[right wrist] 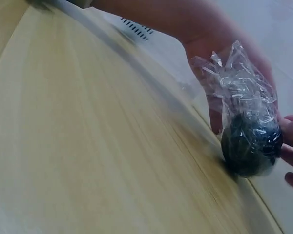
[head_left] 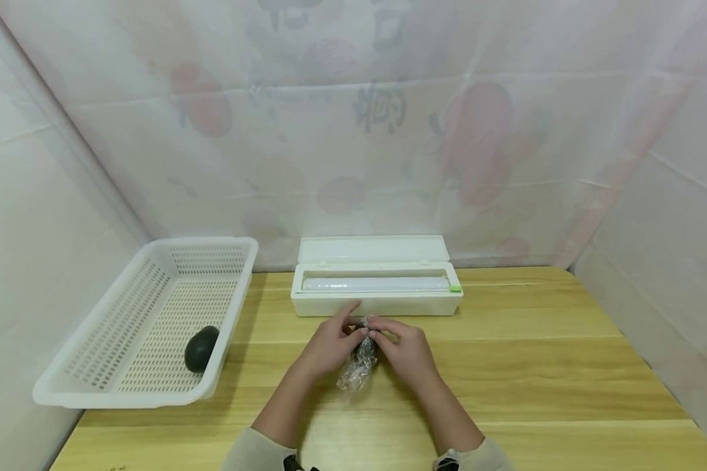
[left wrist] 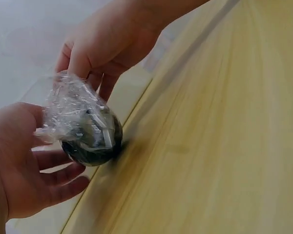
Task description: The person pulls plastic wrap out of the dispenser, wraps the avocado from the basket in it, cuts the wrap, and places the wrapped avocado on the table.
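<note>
A dark, rounded avocado [left wrist: 98, 146] sits low over the table, loosely wrapped in clear cling film [head_left: 355, 374]. The film bunches into a crinkled tail, which stands out toward the person in the head view. From the left, my left hand [head_left: 328, 347] pinches the gathered film against the avocado, its index finger raised. My right hand [head_left: 409, 352] holds the wrapped avocado from the other side, thumb and fingertips on the film. In the right wrist view the cling film [right wrist: 244, 90] rises above the dark fruit. The hands hide much of the avocado in the head view.
Behind the hands stands a white cling film dispenser [head_left: 377, 305], lid raised, a film roll [head_left: 377, 284] inside. At the left, a white perforated basket [head_left: 241, 288] holds another dark avocado [head_left: 201, 350]. Wooden table [head_left: 536, 366] extends to the right; curtains [head_left: 342, 144] enclose it.
</note>
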Demonstrator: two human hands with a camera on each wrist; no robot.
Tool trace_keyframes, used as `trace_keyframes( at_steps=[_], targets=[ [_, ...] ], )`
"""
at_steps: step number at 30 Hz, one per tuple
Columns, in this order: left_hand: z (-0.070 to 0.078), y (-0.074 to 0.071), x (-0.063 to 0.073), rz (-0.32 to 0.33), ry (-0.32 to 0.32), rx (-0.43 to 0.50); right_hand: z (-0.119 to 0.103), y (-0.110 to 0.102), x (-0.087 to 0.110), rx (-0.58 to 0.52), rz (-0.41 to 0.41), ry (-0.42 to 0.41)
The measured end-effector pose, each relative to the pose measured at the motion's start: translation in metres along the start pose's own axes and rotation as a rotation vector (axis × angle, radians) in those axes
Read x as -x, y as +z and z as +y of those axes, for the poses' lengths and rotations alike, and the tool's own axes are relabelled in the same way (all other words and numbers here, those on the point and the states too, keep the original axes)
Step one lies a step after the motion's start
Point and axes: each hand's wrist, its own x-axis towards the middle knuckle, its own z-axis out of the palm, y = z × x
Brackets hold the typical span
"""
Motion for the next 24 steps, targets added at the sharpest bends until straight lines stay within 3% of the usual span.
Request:
trace_keyframes(
  at_steps=[4, 8, 10, 15, 18, 21, 24],
  targets=[
    [-0.0007, -0.0013, 0.0014, 0.026, 0.007, -0.041, 0.0018, -0.0069, -0.0007, 0.068, -0.158, -0.036],
    [-0.0003, -0.0011, 0.0012, 0.060, 0.026, -0.088, 0.0026, -0.0101, 0.0009, 0.069, -0.383, 0.037],
    [0.0002, 0.0005, 0.0011, 0.080, 0.030, -0.086, 0.0024, -0.0079, 0.0020, 0.095, -0.424, 0.060],
    [0.0009, 0.0054, -0.0010, 0.118, -0.009, 0.014, 0.0011, -0.0014, 0.0043, 0.165, -0.348, 0.056],
    [0.0013, 0.0052, -0.0024, 0.124, -0.056, 0.132, 0.0029, -0.0023, 0.0042, 0.121, -0.314, 0.090],
    [0.0020, 0.0033, -0.0023, 0.054, -0.038, 0.228, 0.0060, -0.0037, 0.0035, 0.028, -0.280, 0.157],
    [0.0019, 0.0016, -0.0002, -0.093, 0.045, 0.199, 0.0089, -0.0046, 0.0025, -0.074, -0.254, 0.219]
  ],
)
